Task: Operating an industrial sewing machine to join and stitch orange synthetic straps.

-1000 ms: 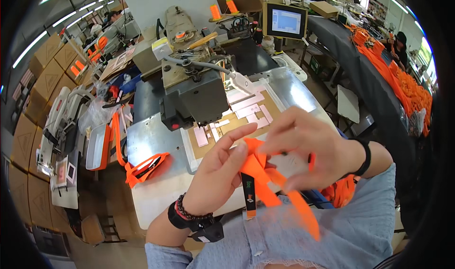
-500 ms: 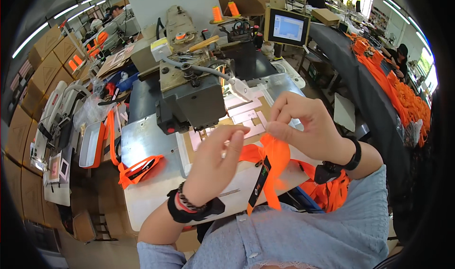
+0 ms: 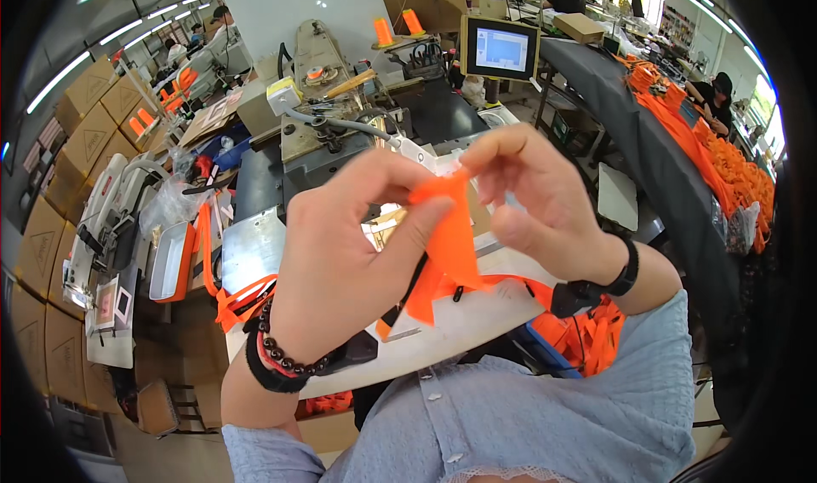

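In front of the sewing machine [image 3: 315, 138], my left hand [image 3: 340, 245] pinches an orange fabric strap [image 3: 454, 245] between thumb and fingers. The strap hangs folded, with its end raised and part of a black patch showing behind my left fingers. My right hand [image 3: 557, 215] is at the raised end; its index fingertip is close to the strap's corner, while the thumb stands apart. Whether a fine thread lies between these fingers is too small to tell. More of the orange strap trails over the white table edge [image 3: 442, 334] toward my right wrist.
Another orange strap [image 3: 234, 307] lies by my left forearm. A blue bin [image 3: 538, 353] of orange straps sits below the table at right. Further off are an orange-and-white tray [image 3: 173, 262], a monitor [image 3: 500, 49], thread spools [image 3: 383, 32] and stacked cartons [image 3: 42, 253].
My left hand has moved up and right and now grips the strap. My right hand's pinch on it has loosened, its thumb and index finger now apart. The strap's end is higher.
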The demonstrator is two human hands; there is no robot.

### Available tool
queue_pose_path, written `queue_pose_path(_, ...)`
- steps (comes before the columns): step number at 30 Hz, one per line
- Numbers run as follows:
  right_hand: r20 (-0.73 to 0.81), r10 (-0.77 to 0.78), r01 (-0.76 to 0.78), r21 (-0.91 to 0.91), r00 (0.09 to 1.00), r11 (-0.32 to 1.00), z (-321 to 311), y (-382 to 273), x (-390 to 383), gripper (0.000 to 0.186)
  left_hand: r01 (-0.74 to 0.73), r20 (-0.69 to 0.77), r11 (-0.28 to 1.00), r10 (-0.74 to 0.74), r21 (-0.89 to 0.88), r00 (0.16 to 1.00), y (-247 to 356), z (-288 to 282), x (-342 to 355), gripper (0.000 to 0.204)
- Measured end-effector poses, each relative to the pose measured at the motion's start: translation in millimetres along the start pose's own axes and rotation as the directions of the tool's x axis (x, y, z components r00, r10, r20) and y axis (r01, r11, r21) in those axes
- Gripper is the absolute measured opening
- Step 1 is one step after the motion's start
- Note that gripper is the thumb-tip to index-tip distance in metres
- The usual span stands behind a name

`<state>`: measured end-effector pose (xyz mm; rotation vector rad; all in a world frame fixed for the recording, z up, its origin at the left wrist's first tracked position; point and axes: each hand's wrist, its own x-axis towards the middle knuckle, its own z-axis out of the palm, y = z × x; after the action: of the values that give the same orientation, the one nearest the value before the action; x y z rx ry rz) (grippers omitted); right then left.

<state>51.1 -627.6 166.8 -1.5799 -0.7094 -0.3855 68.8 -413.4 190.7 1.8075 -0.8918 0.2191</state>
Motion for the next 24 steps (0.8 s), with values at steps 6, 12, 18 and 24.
queue_pose_path(6,0.207,-0.036,0.108,-0.348,0.978,0.931,-11.1,-36.1,28.1,0.030,-0.166,-0.113,0.949,0.202,0.266,0.973,19.0,2.2,-10.5,0.027)
queue_pose_path(12,0.272,-0.135,0.236,-0.385,0.953,0.892,-4.2,-46.5,28.2,0.010,0.027,-0.024,0.996,-0.030,-0.090,0.999,35.1,-12.4,-9.3,0.036)
queue_pose_path(18,0.355,-0.090,0.143,-0.125,0.930,0.982,-6.0,-60.2,33.4,0.012,0.079,0.240,0.860,0.052,-0.504,0.970,11.9,-3.7,-22.0,0.041)
queue_pose_path(24,0.382,-0.116,0.070,0.132,0.917,0.989,-8.1,-54.3,50.3,0.019,0.346,0.424,0.473,0.065,-0.810,0.903,-3.3,10.5,-21.7,0.062)
